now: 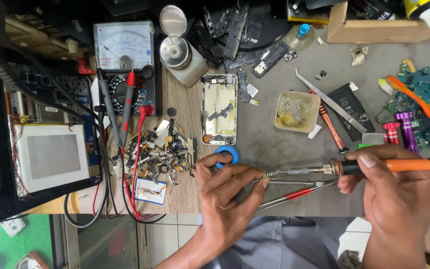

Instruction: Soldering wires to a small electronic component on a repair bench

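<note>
Right hand [399, 194] fingers around soldering iron [354, 168]

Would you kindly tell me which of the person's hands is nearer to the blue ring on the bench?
The left. The left hand lies just below the blue ring, fingers almost touching it. The right hand is far off to the ring's right, gripping the orange-handled soldering iron.

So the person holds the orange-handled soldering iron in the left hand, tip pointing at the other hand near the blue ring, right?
Not quite: the head view shows the soldering iron in the right hand, not the left. The rest holds: its handle is orange and its tip points at the left hand near the blue ring.
</note>
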